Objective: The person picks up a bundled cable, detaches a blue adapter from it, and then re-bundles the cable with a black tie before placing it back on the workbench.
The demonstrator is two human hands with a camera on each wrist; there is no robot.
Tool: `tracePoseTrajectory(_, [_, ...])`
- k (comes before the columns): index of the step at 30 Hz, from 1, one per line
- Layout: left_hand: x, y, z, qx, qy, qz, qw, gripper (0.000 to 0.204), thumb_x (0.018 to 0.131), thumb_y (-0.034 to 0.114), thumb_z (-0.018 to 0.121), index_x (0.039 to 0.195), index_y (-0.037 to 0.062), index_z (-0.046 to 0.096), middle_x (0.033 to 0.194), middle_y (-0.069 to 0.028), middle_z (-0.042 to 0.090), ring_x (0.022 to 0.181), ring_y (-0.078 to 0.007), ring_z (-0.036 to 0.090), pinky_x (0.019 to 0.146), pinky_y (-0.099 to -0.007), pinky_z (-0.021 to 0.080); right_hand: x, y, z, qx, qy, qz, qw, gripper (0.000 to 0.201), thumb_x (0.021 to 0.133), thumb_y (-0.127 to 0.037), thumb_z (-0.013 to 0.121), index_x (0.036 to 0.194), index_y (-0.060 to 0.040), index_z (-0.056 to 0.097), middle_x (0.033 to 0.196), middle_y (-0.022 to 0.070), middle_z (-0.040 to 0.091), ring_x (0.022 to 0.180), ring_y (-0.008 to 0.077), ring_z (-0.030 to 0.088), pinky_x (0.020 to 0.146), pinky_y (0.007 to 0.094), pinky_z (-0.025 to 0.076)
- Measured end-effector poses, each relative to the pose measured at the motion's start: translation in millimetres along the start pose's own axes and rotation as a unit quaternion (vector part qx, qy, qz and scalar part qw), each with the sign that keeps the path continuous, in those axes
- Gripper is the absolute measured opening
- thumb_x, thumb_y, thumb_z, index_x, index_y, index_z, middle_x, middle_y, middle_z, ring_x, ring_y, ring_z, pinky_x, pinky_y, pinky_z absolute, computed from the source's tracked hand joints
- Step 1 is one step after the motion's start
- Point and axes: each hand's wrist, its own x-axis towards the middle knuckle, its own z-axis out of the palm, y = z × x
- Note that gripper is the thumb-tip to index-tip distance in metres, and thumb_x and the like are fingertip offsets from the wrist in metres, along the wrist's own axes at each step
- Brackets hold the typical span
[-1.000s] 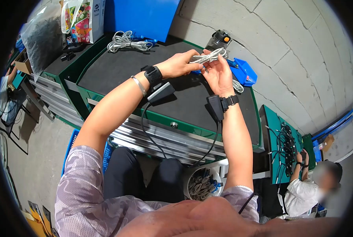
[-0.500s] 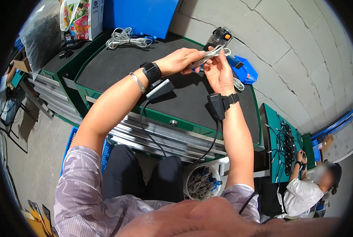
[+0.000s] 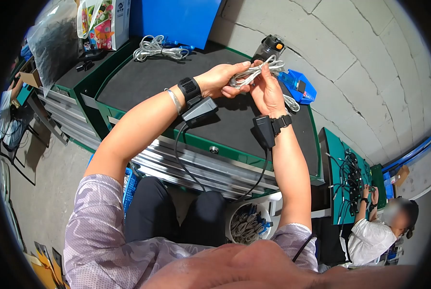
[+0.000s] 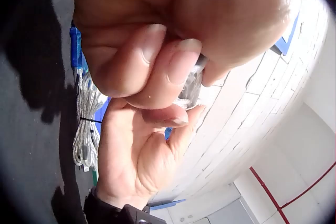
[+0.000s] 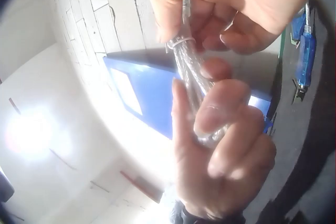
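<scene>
A coiled silver-grey cable (image 3: 248, 77) hangs over the far part of the dark mat (image 3: 177, 96), between both hands. My left hand (image 3: 222, 81) grips the left end of the coil; in the right wrist view its fingers (image 5: 236, 134) curl round the strands. Opposite it, my right hand (image 3: 269, 94) pinches the coil between thumb and fingers, near a pale tie (image 5: 181, 43) wrapped round the strands. A blue plug (image 3: 286, 77) sticks out just beyond the right hand. From the left wrist, the coil is mostly hidden behind my fingers.
Another tied cable coil (image 3: 160, 49) with blue plugs lies at the back left. A dark bottle (image 3: 269, 47) and a blue bin (image 3: 304, 89) stand behind the right hand, near another coil (image 3: 290, 102). A white bucket (image 3: 231, 226) below holds several cables. Another person (image 3: 369, 241) sits right.
The coil has turned, and its loops show more openly between the hands. My left fingers have curled further round it. The blue plug now shows more clearly beyond the right hand.
</scene>
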Motion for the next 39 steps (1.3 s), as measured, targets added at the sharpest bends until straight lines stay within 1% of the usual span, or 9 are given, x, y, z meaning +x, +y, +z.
tracePoseTrajectory(20, [7.5, -5.6, -9.1, -0.016, 0.010, 0.015, 1.000, 0.048, 0.101, 0.048, 0.038, 0.109, 0.0037, 0.054, 0.071, -0.0045, 0.053, 0.044, -0.0039, 0.031, 0.037, -0.0199, 0.021, -0.3, 5.0, 8.9, -0.018, -0.023, 0.032, 0.999, 0.044, 0.099, -0.042, 0.046, 0.119, -0.0039, 0.058, 0.102, 0.0042, 0.061, 0.092, 0.0146, 0.059, 0.078, 0.0301, 0.048])
tracePoseTrajectory(23, [11.2, -5.3, -9.7, -0.059, -0.041, 0.005, 0.997, 0.050, 0.100, 0.051, 0.038, 0.109, 0.0050, 0.055, 0.075, -0.0070, 0.057, 0.045, -0.0060, 0.036, 0.039, -0.0211, 0.026, -1.5, -2.5, 11.2, 0.033, -0.047, 0.016, 0.998, 0.046, 0.100, -0.038, 0.045, 0.124, 0.0004, 0.054, 0.110, 0.0072, 0.059, 0.094, 0.0156, 0.057, 0.078, 0.0313, 0.047])
tracePoseTrajectory(27, [8.0, -4.1, -4.8, 0.007, 0.037, 0.017, 0.999, 0.050, 0.096, 0.051, 0.047, 0.114, 0.0050, 0.055, 0.087, -0.0097, 0.062, 0.061, -0.0104, 0.049, 0.056, -0.0238, 0.042, -0.5, -1.5, 1.9, -0.037, 0.034, -0.032, 0.998, 0.043, 0.099, -0.038, 0.049, 0.121, -0.0022, 0.057, 0.109, 0.0045, 0.060, 0.097, 0.0120, 0.054, 0.077, 0.0308, 0.042])
tracePoseTrajectory(29, [2.9, -1.9, 6.1, 0.188, 0.140, 0.109, 0.966, 0.052, 0.090, 0.044, 0.062, 0.121, 0.0045, 0.052, 0.094, -0.0093, 0.061, 0.074, -0.0100, 0.054, 0.064, -0.0236, 0.045, 1.0, 0.0, -3.3, -0.049, 0.096, -0.048, 0.993, 0.039, 0.097, -0.039, 0.054, 0.117, -0.0069, 0.061, 0.105, 0.0000, 0.063, 0.097, 0.0097, 0.053, 0.080, 0.0280, 0.038])
tracePoseTrajectory(31, [12.6, -6.4, -11.1, 0.273, 0.117, 0.136, 0.945, 0.063, 0.081, 0.038, 0.075, 0.127, 0.0040, 0.049, 0.099, -0.0089, 0.061, 0.084, -0.0141, 0.057, 0.072, -0.0280, 0.048, -0.1, 1.8, -1.1, -0.077, 0.101, -0.048, 0.991, 0.034, 0.094, -0.040, 0.060, 0.111, -0.0110, 0.066, 0.103, -0.0026, 0.064, 0.098, 0.0074, 0.053, 0.081, 0.0265, 0.035])
tracePoseTrajectory(33, [13.2, -6.9, -14.4, 0.518, 0.166, 0.262, 0.798, 0.065, 0.077, 0.036, 0.079, 0.124, 0.0025, 0.049, 0.100, -0.0102, 0.063, 0.089, -0.0191, 0.060, 0.075, -0.0337, 0.049, -2.6, 2.0, 6.7, -0.094, 0.117, -0.047, 0.987, 0.034, 0.093, -0.040, 0.061, 0.109, -0.0106, 0.067, 0.102, -0.0027, 0.064, 0.096, 0.0073, 0.053, 0.081, 0.0265, 0.035])
tracePoseTrajectory(35, [9.5, -0.9, -14.3, 0.538, 0.184, 0.238, 0.788, 0.060, 0.075, 0.037, 0.079, 0.115, 0.0007, 0.053, 0.106, -0.0155, 0.063, 0.094, -0.0265, 0.061, 0.078, -0.0363, 0.048, -4.6, 3.3, 13.3, -0.117, 0.100, -0.048, 0.987, 0.034, 0.093, -0.040, 0.061, 0.108, -0.0101, 0.067, 0.101, -0.0026, 0.064, 0.094, 0.0071, 0.052, 0.081, 0.0260, 0.036])
tracePoseTrajectory(37, [6.9, 4.1, -10.8, 0.656, 0.190, 0.232, 0.693, 0.053, 0.074, 0.036, 0.079, 0.104, -0.0013, 0.056, 0.101, -0.0218, 0.064, 0.090, -0.0332, 0.062, 0.075, -0.0379, 0.049, -3.9, 6.7, 14.4, -0.140, 0.086, -0.049, 0.985, 0.035, 0.093, -0.040, 0.062, 0.108, -0.0095, 0.067, 0.100, -0.0025, 0.064, 0.093, 0.0069, 0.052, 0.080, 0.0254, 0.036])
tracePoseTrajectory(39, [5.4, 5.0, -10.3, 0.631, 0.172, 0.191, 0.732, 0.049, 0.077, 0.038, 0.075, 0.096, -0.0030, 0.058, 0.088, -0.0249, 0.064, 0.079, -0.0392, 0.062, 0.070, -0.0404, 0.049, -3.7, 10.4, 13.8, -0.169, 0.086, -0.056, 0.980, 0.034, 0.092, -0.040, 0.062, 0.107, -0.0090, 0.067, 0.099, -0.0020, 0.064, 0.091, 0.0066, 0.052, 0.078, 0.0240, 0.037])
